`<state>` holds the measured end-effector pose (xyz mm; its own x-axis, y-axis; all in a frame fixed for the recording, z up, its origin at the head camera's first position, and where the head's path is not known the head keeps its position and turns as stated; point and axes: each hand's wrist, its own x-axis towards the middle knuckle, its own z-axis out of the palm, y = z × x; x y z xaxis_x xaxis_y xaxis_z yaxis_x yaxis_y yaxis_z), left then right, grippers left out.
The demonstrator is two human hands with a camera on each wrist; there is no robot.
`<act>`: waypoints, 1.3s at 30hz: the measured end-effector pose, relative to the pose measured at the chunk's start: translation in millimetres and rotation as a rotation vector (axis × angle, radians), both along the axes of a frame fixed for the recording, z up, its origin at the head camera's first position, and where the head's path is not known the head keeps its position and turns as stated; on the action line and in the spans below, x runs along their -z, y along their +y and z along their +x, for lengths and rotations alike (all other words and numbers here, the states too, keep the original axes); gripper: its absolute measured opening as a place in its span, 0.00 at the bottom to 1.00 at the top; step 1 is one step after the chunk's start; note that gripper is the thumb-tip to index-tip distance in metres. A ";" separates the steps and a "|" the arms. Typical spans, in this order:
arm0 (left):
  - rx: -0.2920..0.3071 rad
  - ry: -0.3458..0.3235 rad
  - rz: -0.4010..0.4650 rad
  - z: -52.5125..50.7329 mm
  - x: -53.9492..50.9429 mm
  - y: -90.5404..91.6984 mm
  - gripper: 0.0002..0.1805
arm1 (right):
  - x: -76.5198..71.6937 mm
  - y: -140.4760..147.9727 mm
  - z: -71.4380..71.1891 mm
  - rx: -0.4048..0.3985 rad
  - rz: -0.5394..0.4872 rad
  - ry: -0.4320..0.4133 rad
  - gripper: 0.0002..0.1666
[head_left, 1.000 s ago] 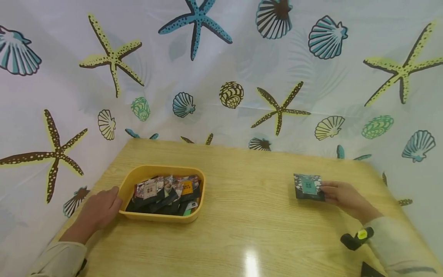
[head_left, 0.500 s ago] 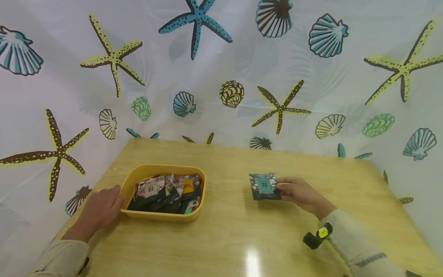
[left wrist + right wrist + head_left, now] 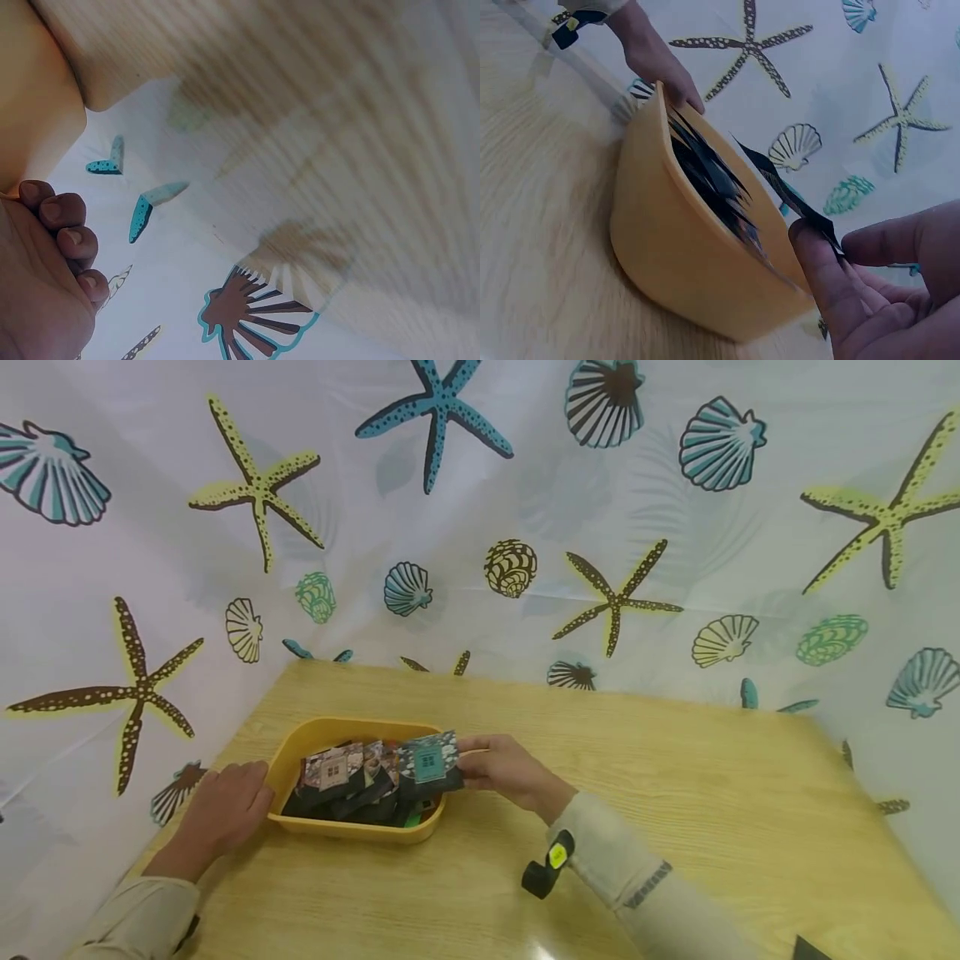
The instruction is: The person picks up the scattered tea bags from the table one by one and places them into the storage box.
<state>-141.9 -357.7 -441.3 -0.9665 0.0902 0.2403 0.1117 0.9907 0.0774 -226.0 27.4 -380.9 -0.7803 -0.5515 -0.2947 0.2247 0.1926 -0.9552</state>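
Note:
Between thumb and fingers, my right hand (image 3: 517, 774) pinches a flat dark sachet (image 3: 429, 766) with a teal label and flowered top. The sachet hangs over the right end of a yellow plastic bin (image 3: 352, 832). Seen edge-on in the right wrist view, the pinched sachet (image 3: 787, 193) is above the bin's rim, apart from the pile. Several similar sachets (image 3: 332, 770) lie overlapping inside, one with a pale pink label. My left hand (image 3: 225, 810) grips the bin's left rim; in the left wrist view its curled fingers (image 3: 64, 210) are beside the bin wall (image 3: 37, 97).
The bin stands on a light wood-grain table (image 3: 675, 810). A white curtain (image 3: 465, 635) printed with starfish and shells borders the table at the back and sides. A dark corner of something (image 3: 810, 950) shows at the lower right.
My right hand has carried the sachet leftward from the table's right side to over the bin's right end. My left hand stays at the bin's left rim.

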 end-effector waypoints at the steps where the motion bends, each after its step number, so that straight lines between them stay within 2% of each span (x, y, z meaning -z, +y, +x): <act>1: -0.001 -0.003 -0.001 -0.6 -0.1 0.5 0.11 | 0.0 -10.6 1.9 -0.009 0.001 -0.008 0.24; 5: 0.001 -0.008 0.003 -0.8 -0.5 3.3 0.11 | 4.6 -44.2 8.7 -0.080 -0.035 -0.026 0.27; 8: 0.009 -0.010 0.009 -1.6 -1.5 5.1 0.11 | 7.4 -55.6 14.0 -0.161 -0.058 -0.002 0.28; 12: 0.006 -0.020 0.005 -3.7 -2.7 4.5 0.12 | 6.4 -52.0 17.9 -0.248 -0.063 0.048 0.30; 15: 0.003 -0.024 0.007 -4.8 -3.1 4.3 0.12 | 2.3 -32.8 18.6 -0.274 -0.064 0.090 0.32; 18: 0.011 -0.036 0.017 -5.8 -2.4 4.9 0.12 | -3.6 4.5 21.0 -0.253 -0.067 0.131 0.31; 21: 0.005 -0.044 0.017 -4.2 -1.3 4.2 0.12 | -8.8 58.0 25.4 -0.200 -0.047 0.202 0.30; 27: -0.006 -0.036 0.014 2.8 -1.7 1.5 0.13 | -11.9 188.0 43.4 -0.092 0.140 0.345 0.31; 30: -0.007 -0.039 0.019 5.6 -2.4 0.2 0.13 | -5.0 247.4 56.0 -0.094 0.222 0.336 0.31; 32: -0.008 -0.044 0.020 7.6 -2.8 -1.6 0.13 | 1.9 279.9 63.7 -0.123 0.233 0.265 0.30; 35: -0.010 -0.045 0.021 10.3 -3.4 -5.3 0.14 | 11.8 314.2 72.4 -0.184 0.201 0.180 0.28; 36: -0.011 -0.042 0.019 10.9 -3.5 -6.6 0.14 | 13.5 320.8 75.8 -0.199 0.217 0.195 0.28; 37: -0.013 -0.038 0.017 11.3 -3.3 -7.9 0.14 | 14.7 325.6 79.5 -0.212 0.256 0.228 0.27; 39: -0.015 -0.033 0.020 11.6 -2.7 -9.9 0.14 | 13.5 328.7 87.9 -0.186 0.412 0.285 0.27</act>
